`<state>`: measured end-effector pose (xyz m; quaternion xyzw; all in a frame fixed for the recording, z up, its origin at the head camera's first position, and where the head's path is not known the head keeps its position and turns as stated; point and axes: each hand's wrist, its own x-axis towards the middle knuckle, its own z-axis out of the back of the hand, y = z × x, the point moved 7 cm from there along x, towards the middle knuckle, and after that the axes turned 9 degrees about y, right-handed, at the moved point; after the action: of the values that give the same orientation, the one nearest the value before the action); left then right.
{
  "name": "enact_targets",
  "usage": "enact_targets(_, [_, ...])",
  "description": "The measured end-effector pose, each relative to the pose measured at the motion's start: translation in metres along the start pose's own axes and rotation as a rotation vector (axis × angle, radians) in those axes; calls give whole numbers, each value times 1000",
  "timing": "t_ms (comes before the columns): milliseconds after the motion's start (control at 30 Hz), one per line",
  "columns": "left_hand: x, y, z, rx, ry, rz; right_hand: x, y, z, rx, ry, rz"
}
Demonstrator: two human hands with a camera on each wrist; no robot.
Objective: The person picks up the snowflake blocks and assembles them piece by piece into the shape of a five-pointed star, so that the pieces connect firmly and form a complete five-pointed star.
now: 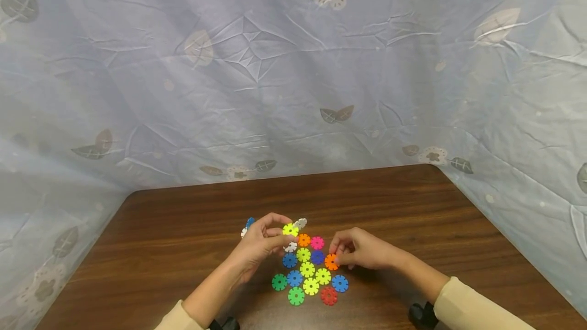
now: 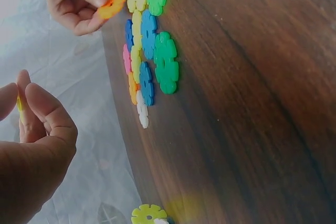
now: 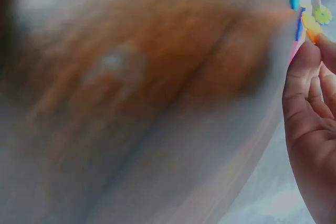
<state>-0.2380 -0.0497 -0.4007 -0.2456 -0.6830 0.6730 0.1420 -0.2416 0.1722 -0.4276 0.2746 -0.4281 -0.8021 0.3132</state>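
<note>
My left hand [image 1: 259, 246] pinches a yellow notched plastic disc [image 1: 290, 229] between thumb and fingers above the table; in the left wrist view the disc shows edge-on. Between thumb and fingertips, my right hand [image 1: 367, 250] holds an orange notched disc [image 1: 332, 262] at the right side of a flat cluster, also seen in the left wrist view. That cluster includes a pink disc [image 1: 317, 242], a dark blue disc [image 1: 317, 256], another orange disc [image 1: 304, 240], a white disc [image 1: 290, 247] and several yellow discs [image 1: 307, 269]. Whether the held orange disc touches the cluster, I cannot tell.
Toward me lie green discs [image 1: 295, 296], a red disc [image 1: 328, 296] and a light blue disc [image 1: 340, 283]. Behind my left hand are a blue disc [image 1: 250, 222] and a white one. A pale disc [image 1: 300, 223] stands beyond. Patterned cloth [image 1: 257, 90] surrounds the wooden table [image 1: 160, 248].
</note>
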Motion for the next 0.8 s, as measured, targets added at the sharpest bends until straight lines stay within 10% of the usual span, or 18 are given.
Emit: enact_targets(800, [1,2,-7,67,22,0,6,56,17,9,-330,238])
